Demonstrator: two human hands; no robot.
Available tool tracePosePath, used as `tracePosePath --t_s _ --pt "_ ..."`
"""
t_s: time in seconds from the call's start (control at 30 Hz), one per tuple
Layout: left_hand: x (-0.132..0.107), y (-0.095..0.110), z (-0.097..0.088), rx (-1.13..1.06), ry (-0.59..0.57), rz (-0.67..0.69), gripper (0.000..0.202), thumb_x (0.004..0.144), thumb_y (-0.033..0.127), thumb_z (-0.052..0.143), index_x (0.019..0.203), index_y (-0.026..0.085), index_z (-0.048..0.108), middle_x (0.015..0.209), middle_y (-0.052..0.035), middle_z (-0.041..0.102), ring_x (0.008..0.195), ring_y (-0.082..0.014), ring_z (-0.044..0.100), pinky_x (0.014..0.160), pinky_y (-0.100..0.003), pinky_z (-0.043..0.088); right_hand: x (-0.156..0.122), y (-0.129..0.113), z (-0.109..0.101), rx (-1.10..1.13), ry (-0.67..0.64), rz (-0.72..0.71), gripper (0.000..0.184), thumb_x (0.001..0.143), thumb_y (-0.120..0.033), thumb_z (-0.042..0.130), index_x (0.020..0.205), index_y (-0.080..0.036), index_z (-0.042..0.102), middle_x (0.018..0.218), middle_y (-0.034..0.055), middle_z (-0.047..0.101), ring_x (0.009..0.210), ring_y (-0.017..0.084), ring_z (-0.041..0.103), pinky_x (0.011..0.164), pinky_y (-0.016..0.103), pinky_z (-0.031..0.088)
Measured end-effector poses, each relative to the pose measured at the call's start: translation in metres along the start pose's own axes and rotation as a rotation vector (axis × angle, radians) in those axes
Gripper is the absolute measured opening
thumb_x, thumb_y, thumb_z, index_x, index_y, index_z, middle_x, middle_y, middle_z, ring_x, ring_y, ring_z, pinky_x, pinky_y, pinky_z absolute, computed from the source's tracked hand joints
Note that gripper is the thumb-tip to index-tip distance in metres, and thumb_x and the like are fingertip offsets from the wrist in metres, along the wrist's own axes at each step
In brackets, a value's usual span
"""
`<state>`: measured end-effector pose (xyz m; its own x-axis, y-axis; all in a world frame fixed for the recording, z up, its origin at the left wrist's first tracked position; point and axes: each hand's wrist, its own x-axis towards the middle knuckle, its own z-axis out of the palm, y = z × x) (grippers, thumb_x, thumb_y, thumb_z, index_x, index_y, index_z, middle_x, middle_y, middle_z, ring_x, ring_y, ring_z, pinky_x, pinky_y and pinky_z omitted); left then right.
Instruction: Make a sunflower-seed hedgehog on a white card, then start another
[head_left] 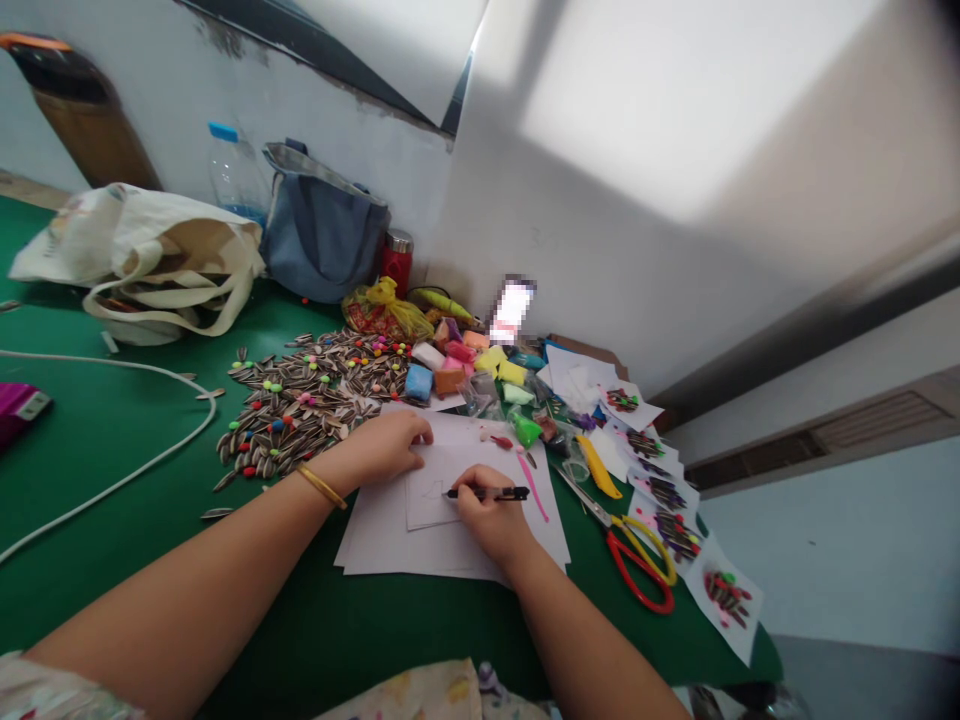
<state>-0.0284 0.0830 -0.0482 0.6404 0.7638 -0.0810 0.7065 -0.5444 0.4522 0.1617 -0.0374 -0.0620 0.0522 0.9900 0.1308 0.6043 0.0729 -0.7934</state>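
Note:
My right hand (491, 512) is closed around a black pen (487, 493), its tip touching a small white sheet (442, 470) where a faint outline is drawn. That sheet lies on a stack of white papers (390, 540) on the green table (112, 440). My left hand (390, 445) rests with curled fingers on the top edge of the paper, holding it down. A gold bangle (321, 486) circles my left wrist.
A heap of sunflower seeds (300, 400) with coloured beads lies left of the paper. Clay blocks (457, 365), a green bottle (527, 430), red and yellow scissors (637, 555), seed-art cards (675, 520), bags (150, 260), a water bottle (232, 170) and a white cable (150, 460) surround it.

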Motion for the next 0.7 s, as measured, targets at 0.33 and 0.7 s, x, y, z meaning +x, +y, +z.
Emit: tracePosePath --t_s 0.33,0.7 --pt "-0.0005 0.0010 -0.0012 -0.003 -0.004 0.010 0.033 0.071 0.026 0.071 0.104 0.022 0.071 0.105 -0.0058 0.071 0.098 -0.0252 0.064 0.082 -0.031 0.048 -0.0001 -0.0010 -0.0003 0.018 -0.006 0.034 0.014 0.075 -0.018 0.052 0.070 -0.021 0.064 0.069 0.0005 0.064 0.069 0.017 0.058 0.062 0.028 0.042" --pt "0.0004 -0.0022 0.0007 0.000 -0.002 0.019 0.033 0.072 0.026 0.071 0.105 0.022 0.071 0.107 -0.0064 0.071 0.099 -0.0254 0.064 0.083 -0.032 0.048 -0.0006 -0.0023 -0.0016 0.031 -0.012 0.014 0.014 0.076 -0.019 0.052 0.070 -0.021 0.065 0.070 0.0007 0.064 0.069 0.017 0.059 0.063 0.028 0.043"
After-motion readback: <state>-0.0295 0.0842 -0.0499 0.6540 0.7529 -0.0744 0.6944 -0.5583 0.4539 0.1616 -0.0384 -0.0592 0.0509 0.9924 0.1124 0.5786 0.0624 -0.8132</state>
